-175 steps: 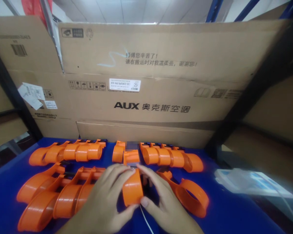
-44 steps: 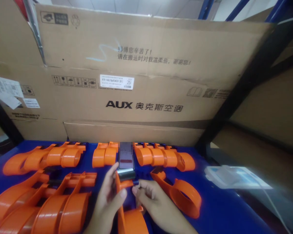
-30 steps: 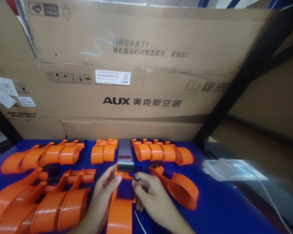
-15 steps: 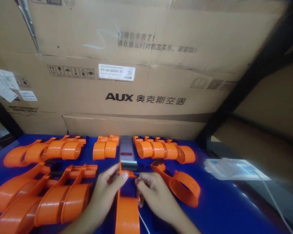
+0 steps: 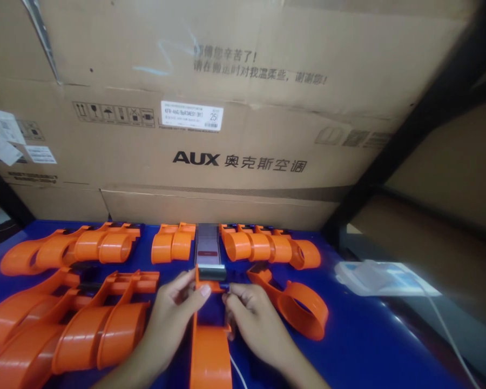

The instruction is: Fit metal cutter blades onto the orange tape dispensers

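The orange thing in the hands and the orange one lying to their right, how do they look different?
The held piece has the left hand and right hand gripping it; the lying piece is gripped by neither. The held piece points straight ahead; the lying piece slants, its hollow round end showing. Both are orange, with a rounded band.

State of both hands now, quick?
Left hand: closed, holding the orange tape dispenser.
Right hand: fingers closed, apparently pinching the small dark-blue part at the dispenser's right side.
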A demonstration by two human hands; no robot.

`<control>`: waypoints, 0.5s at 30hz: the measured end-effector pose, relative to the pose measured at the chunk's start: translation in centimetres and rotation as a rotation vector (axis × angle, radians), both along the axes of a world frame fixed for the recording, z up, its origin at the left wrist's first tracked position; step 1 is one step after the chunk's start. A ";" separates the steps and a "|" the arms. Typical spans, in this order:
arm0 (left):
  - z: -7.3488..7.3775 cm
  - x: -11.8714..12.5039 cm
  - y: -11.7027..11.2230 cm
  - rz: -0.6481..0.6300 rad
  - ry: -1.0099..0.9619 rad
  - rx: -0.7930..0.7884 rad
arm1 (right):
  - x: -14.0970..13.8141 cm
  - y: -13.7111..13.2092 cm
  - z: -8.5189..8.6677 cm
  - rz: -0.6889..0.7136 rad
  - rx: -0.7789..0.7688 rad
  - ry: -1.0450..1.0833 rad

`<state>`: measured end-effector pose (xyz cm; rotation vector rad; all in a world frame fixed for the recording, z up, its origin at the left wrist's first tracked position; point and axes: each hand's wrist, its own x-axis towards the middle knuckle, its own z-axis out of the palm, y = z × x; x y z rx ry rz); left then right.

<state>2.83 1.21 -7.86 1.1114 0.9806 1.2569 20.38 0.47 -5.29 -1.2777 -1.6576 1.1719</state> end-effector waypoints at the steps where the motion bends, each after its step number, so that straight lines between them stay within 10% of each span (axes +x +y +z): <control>1: 0.0 0.0 0.0 0.002 -0.007 -0.003 | 0.0 0.0 0.0 -0.003 -0.001 0.002; 15: 0.8 0.1 -1.2 0.129 -0.372 -0.259 | -0.1 0.3 -0.7 -0.060 0.068 -0.024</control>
